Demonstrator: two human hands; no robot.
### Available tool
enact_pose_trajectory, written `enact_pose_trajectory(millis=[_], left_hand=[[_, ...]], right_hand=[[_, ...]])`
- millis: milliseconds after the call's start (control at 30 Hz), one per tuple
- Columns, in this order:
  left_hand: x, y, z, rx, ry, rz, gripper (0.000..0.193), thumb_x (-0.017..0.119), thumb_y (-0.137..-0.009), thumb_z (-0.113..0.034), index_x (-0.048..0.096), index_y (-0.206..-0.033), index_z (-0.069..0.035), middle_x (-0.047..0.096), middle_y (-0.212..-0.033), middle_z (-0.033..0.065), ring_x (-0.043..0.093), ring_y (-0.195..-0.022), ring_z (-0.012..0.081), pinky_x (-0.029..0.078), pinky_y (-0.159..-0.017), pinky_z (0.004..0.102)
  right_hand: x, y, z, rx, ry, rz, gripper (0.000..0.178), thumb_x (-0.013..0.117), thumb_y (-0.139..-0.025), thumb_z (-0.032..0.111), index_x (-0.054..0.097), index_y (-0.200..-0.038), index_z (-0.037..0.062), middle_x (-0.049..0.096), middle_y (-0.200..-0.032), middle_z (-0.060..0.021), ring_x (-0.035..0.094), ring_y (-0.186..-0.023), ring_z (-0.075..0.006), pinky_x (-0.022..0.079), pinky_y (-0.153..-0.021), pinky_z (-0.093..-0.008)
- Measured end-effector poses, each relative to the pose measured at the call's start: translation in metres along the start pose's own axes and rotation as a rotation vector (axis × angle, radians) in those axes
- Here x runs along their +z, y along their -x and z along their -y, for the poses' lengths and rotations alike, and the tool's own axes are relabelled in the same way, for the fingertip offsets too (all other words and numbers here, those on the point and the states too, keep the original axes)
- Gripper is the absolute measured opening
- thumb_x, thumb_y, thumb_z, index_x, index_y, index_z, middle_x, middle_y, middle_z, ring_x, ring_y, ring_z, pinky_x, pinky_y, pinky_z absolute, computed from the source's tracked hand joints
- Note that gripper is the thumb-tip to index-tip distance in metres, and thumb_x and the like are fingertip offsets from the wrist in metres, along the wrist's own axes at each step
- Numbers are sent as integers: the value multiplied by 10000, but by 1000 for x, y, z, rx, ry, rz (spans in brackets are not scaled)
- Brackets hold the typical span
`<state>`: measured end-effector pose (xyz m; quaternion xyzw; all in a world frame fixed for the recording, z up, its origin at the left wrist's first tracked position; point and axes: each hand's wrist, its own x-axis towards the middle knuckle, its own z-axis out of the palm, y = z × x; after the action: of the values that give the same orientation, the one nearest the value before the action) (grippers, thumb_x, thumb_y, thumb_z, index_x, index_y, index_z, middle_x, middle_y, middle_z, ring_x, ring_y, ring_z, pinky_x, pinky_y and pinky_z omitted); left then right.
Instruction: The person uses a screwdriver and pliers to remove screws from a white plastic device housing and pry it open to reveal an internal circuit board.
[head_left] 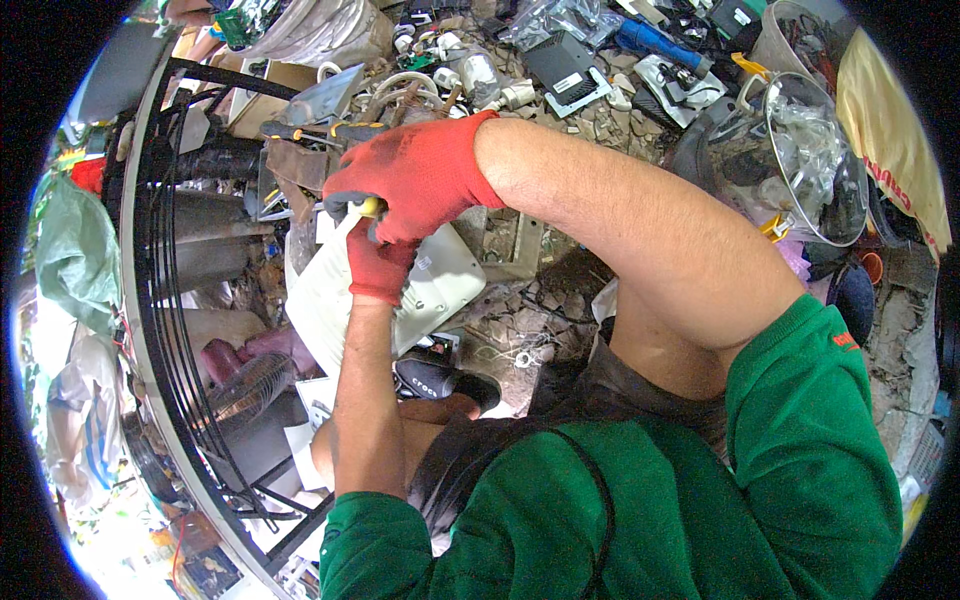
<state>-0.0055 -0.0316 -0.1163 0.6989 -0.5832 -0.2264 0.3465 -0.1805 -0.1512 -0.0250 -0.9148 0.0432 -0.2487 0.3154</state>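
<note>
My right hand (425,170), in a red work glove with a dark grip coating, reaches across to the left and is closed round a tool with a yellow handle end (370,207). Most of that tool is hidden by the fingers. Right below it, my left hand (380,265), gloved the same way, is closed close against the right one. What it grips is hidden. Both hands are over a white plastic casing (445,278) that lies tilted near my feet. Just beyond the right hand lie hand tools with black and orange handles (355,131).
A black metal rack (160,260) runs along my left. Electronic scrap and a black box-shaped device (566,68) lie on the rubble ahead. To the right stands a clear bucket (815,150) holding plastic bits. My black shoe (440,380) is beside the casing.
</note>
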Motion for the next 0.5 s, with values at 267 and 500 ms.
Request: enact_pose_trajectory(millis=[267,500], left_hand=[[-3,-4,-12,-147,-211,162,483,805,-734,-227,598,-1068,54,694,-1009,164,668,-940,195,516,-804,337],[2,-1,0,-58,-120,33,412,781,-750,-253,631,-995,43,710,-895,145,683,-860,220,514,-788,340]], right_hand=[[-10,-2,4,71,-4,161,381,607,-724,130,618,-1101,80,669,-1073,-142,631,-1017,-336,496,-875,-436],[-7,-4,4,6,-29,126,367,574,-720,88,615,-1084,66,670,-1037,-155,631,-987,-361,499,-849,-439]])
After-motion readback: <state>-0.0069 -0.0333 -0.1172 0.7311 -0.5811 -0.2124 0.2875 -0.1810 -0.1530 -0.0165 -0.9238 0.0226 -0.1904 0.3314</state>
